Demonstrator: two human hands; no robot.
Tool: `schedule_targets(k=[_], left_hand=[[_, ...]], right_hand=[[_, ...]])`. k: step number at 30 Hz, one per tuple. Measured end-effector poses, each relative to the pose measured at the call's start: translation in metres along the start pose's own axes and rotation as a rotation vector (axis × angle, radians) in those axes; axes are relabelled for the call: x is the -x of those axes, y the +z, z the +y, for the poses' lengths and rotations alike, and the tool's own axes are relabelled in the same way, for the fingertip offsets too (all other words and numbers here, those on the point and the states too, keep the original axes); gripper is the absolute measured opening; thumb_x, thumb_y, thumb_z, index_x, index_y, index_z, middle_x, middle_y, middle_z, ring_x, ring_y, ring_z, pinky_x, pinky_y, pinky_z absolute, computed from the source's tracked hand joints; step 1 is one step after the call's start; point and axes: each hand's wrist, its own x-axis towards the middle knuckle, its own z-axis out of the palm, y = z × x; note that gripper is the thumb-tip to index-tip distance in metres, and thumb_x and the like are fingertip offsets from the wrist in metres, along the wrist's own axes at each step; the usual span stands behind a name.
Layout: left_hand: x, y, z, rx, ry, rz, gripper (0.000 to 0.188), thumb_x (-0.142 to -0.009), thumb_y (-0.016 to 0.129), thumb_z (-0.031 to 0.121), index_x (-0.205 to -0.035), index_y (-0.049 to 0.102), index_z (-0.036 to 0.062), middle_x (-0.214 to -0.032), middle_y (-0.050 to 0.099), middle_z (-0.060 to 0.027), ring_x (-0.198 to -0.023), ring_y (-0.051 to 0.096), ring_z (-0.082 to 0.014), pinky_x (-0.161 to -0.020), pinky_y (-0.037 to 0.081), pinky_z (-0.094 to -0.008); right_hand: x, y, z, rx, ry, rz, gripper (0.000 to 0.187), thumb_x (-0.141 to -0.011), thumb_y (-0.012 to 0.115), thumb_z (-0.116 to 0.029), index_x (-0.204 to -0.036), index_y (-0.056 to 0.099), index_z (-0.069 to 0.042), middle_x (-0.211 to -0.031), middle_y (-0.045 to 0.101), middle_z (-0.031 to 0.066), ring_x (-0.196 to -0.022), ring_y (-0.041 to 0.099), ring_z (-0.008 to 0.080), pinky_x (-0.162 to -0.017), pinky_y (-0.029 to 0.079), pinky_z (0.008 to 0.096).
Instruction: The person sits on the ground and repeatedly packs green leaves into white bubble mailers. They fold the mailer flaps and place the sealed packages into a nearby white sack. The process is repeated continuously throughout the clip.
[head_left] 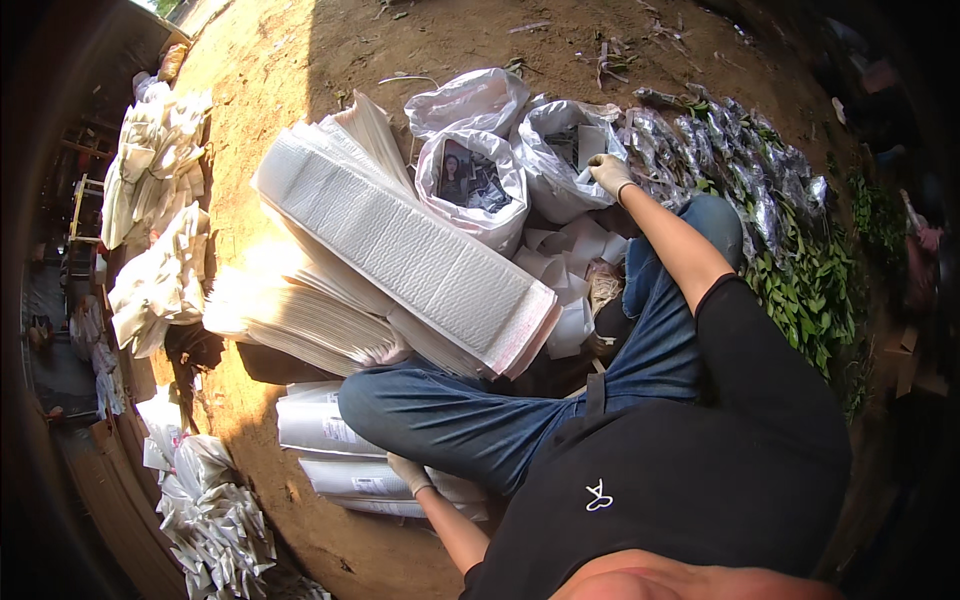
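Observation:
In a pale glove, my right hand (610, 175) reaches to the mouth of a white sack (556, 203). Its fingers are closed at the sack's near right side; what they pinch is too small to make out. Flat dark and pale pieces (572, 146) lie inside that sack. My left hand (408, 472), also gloved, rests with its fingers extended on white padded envelopes (345, 478) beside my left knee. A tall stack of white bubble mailers (400, 235) leans in front of my legs.
Another white sack (509, 225) holds dark printed pieces. Plastic-wrapped leafy stems (770, 190) lie at the right. White bundles (155, 170) line the left side, with a pile of white packets (215, 520) nearer. Crumpled white paper (570, 260) lies by my foot.

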Motion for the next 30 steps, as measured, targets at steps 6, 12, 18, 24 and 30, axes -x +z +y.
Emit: schedule_targets(k=[6,12,18,24,30], left_hand=[[0.001,-0.179,0.148,0.626,0.081,1.016,0.020,-0.100,0.053,0.008,-0.110,0.064,-0.0052,-0.103,0.067,-0.0162,-0.097,0.063,-0.0259,-0.094,0.049,-0.0360],[-0.026,-0.091,0.330,0.088,0.660,0.061,0.070,-0.079,0.075,0.027,-0.145,0.052,0.0167,-0.152,0.042,-0.0188,-0.142,0.031,-0.0466,-0.115,0.023,-0.0602],[-0.042,-0.067,0.322,-0.009,0.575,0.018,0.085,-0.075,0.075,0.027,-0.153,0.042,0.0205,-0.160,0.028,-0.0225,-0.144,0.026,-0.0499,-0.116,0.017,-0.0627],[-0.040,-0.066,0.331,-0.075,0.575,0.051,0.077,-0.077,0.070,0.019,-0.150,0.047,0.0290,-0.156,0.034,-0.0206,-0.144,0.026,-0.0487,-0.114,0.017,-0.0681],[-0.047,-0.076,0.323,0.086,0.577,0.185,0.067,-0.079,0.062,0.006,-0.141,0.057,0.0287,-0.139,0.049,-0.0159,-0.131,0.044,-0.0401,-0.107,0.033,-0.0599]], right_hand=[[-0.089,0.060,0.010,0.139,-0.148,-0.029,0.044,-0.085,0.060,-0.020,-0.128,0.067,-0.020,-0.125,0.069,0.0093,-0.116,0.065,0.0305,-0.102,0.050,0.0397],[-0.133,0.096,0.003,0.305,-0.039,0.090,0.038,-0.092,0.049,-0.014,-0.127,0.064,-0.016,-0.126,0.067,0.0130,-0.122,0.063,0.0302,-0.100,0.052,0.0452],[-0.132,0.078,0.019,0.053,-0.097,0.223,0.021,-0.088,0.066,-0.027,-0.102,0.070,-0.012,-0.114,0.069,0.0121,-0.110,0.066,0.0300,-0.087,0.053,0.0422],[-0.087,0.056,-0.060,-0.316,-0.384,0.645,0.017,-0.083,0.071,-0.026,-0.089,0.066,-0.011,-0.095,0.066,0.0115,-0.084,0.066,0.0339,-0.080,0.053,0.0430],[-0.023,0.161,-0.144,0.391,-0.617,-0.168,0.026,-0.088,0.062,-0.024,-0.114,0.067,-0.021,-0.110,0.074,0.0119,-0.104,0.071,0.0302,-0.086,0.055,0.0450]])
